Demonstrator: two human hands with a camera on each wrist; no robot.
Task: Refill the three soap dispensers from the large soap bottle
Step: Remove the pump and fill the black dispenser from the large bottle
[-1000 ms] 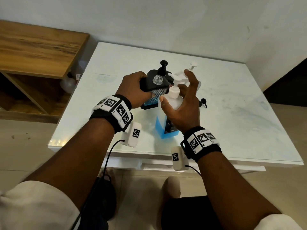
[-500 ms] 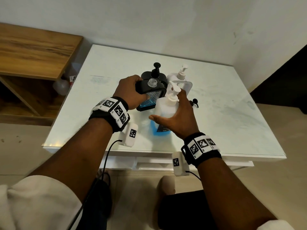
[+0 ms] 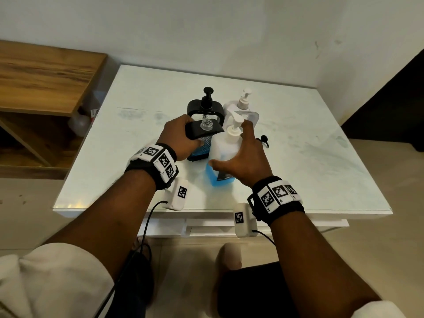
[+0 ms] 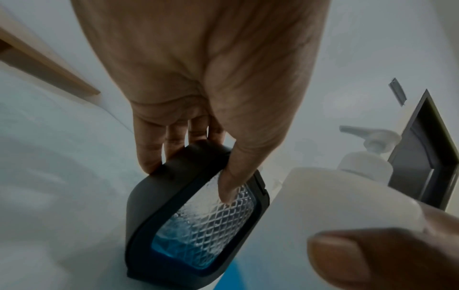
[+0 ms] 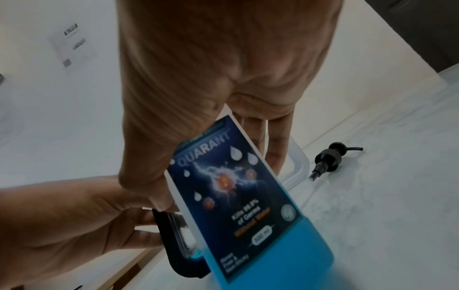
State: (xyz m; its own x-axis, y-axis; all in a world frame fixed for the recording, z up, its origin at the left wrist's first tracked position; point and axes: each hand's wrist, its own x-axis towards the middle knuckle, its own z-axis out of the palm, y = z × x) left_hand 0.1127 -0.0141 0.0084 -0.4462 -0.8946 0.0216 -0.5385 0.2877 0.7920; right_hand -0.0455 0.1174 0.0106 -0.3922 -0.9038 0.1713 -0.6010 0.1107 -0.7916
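Observation:
My left hand (image 3: 181, 136) grips the top of a black-framed dispenser (image 3: 205, 129) that stands on the table with its neck open and no pump; a little blue soap lies at its bottom (image 4: 174, 249). Right beside it stands the large soap bottle (image 3: 226, 148), white pump on top and blue soap low inside. My right hand (image 3: 245, 161) holds its body, thumb on the near side and fingers behind. The bottle's dark blue label (image 5: 236, 186) faces my right palm. Behind stand a second black dispenser (image 3: 206, 104) and a white dispenser (image 3: 242, 106), both with pumps on.
A loose black pump (image 3: 263, 140) lies on the white table (image 3: 321, 157) just right of the bottles. A wooden shelf unit (image 3: 46, 76) stands to the left of the table. The wall runs close behind.
My right hand has slid down from the large bottle's pump to its body. My left hand has kept its hold on the open dispenser.

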